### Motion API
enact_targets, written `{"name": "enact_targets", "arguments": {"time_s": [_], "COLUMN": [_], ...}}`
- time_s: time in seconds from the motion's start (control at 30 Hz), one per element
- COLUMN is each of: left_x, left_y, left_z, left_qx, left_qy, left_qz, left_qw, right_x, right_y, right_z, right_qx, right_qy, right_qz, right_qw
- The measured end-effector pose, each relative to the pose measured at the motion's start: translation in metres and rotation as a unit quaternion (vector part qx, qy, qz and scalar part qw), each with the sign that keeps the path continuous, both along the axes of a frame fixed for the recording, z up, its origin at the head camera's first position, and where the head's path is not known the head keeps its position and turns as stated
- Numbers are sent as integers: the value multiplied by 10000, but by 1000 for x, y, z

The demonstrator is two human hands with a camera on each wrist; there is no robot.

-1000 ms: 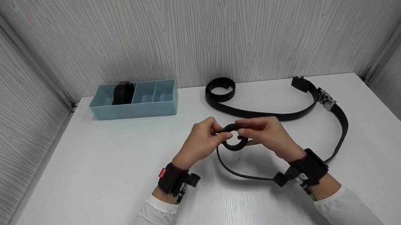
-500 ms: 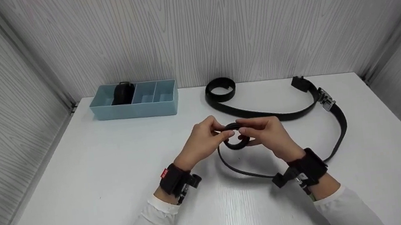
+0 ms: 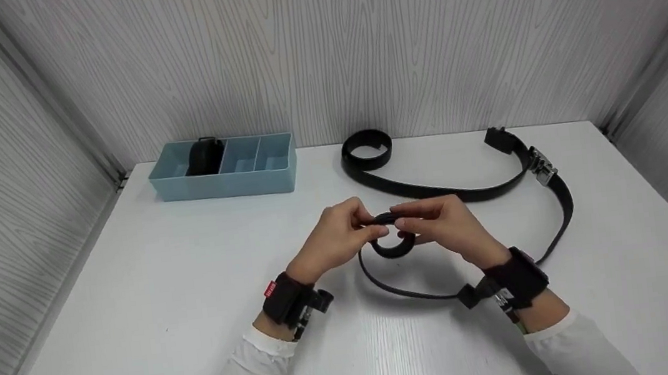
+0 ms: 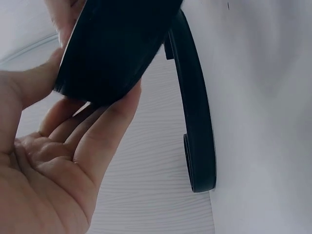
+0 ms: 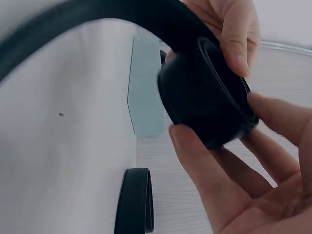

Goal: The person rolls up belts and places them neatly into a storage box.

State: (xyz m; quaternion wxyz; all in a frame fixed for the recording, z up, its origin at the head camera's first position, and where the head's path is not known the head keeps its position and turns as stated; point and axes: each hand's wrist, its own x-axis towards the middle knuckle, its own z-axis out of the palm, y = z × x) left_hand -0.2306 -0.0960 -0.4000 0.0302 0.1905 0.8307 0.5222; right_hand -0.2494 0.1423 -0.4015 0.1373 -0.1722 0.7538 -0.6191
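While its long tail trails across the white tabletop [image 3: 134, 311], the rolled end of the black leather belt [image 3: 391, 239] is pinched between left hand [image 3: 335, 238] and right hand [image 3: 446, 222], fingers curled so the coil stays tight.

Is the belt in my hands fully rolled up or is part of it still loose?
Partly rolled. Both hands hold a tight coil, while the belt's tail lies unrolled on the table.
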Motion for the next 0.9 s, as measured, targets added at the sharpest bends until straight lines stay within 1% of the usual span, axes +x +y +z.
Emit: {"name": "enact_targets", "arguments": {"time_s": [0.1, 0.17, 0.3, 0.43, 0.57, 0.63, 0.73, 0.9], "left_x": [0, -1, -1, -2, -2, -2, -2, -1], "left_y": [0, 1, 2, 4, 4, 4, 3, 1], "left_z": [0, 0, -1, 0, 0, 0, 2, 4], "left_qx": [-167, -206, -57, 206, 248, 253, 207, -68], "left_qy": [-102, -125, -99, -77, -95, -95, -50, -6], "left_qz": [-121, -110, 73, 301, 409, 374, 283, 130], "left_qw": [9997, 9996, 9999, 9993, 9988, 9989, 9994, 9999], "right_x": [0, -1, 0, 0, 0, 0, 0, -1], "right_y": [1, 1, -1, -3, -3, -2, -1, 2], "right_z": [1, 1, 1, 1, 1, 1, 3, 6], "right_qx": [277, 312, 148, -217, -459, -452, -296, 89], "right_qy": [-22, -33, -64, -132, -211, -225, -227, -173], "right_qz": [204, 232, 12, -344, -459, -409, -227, 197], "right_qw": [9994, 9992, 9999, 9991, 9977, 9979, 9990, 9996]}}
